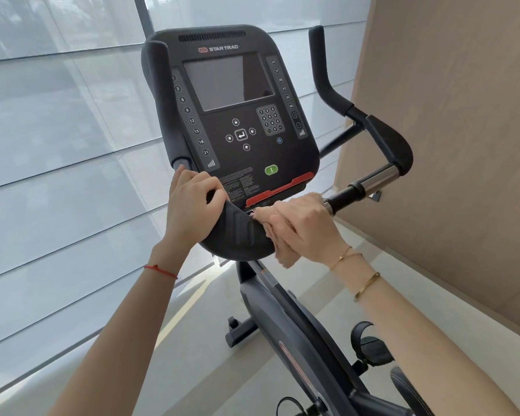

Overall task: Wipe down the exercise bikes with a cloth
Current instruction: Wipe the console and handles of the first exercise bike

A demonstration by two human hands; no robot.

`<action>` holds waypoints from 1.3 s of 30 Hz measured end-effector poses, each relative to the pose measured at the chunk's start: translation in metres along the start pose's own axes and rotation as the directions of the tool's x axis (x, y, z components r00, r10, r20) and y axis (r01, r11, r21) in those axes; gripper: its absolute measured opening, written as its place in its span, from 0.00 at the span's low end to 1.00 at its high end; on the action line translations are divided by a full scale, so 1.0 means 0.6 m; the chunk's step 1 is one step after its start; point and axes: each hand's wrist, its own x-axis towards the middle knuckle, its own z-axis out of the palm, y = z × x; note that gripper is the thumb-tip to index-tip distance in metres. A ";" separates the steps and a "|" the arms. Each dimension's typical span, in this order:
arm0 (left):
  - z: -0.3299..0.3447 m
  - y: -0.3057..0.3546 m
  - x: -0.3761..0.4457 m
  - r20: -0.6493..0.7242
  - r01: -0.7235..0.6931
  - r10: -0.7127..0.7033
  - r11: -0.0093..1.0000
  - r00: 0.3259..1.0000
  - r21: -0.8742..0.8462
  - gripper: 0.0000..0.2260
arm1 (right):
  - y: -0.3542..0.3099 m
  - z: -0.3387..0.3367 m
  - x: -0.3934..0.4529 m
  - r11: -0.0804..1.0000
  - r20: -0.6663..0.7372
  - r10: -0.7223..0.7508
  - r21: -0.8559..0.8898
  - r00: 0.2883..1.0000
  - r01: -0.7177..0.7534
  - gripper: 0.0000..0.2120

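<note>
Pink cloth (278,235) bunched under my right hand (305,228) presses the padded rest (237,232), whose length runs leftward to my gripping left hand (192,205).

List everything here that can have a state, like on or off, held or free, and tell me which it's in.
console screen: dark, off
cloth: bunched, pressed on the console's lower right edge under the right hand
left hand: grips the console's lower left edge
right hand: holds the cloth against the console
right handlebar: free, untouched
pedal: idle, no foot on it
window blinds: drawn down
</note>
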 end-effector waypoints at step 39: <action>-0.056 -0.147 0.034 0.136 -0.395 0.418 0.904 0.898 -0.164 0.16 | -0.239 0.049 0.114 0.846 0.078 0.509 -0.229 0.857 -0.481 0.19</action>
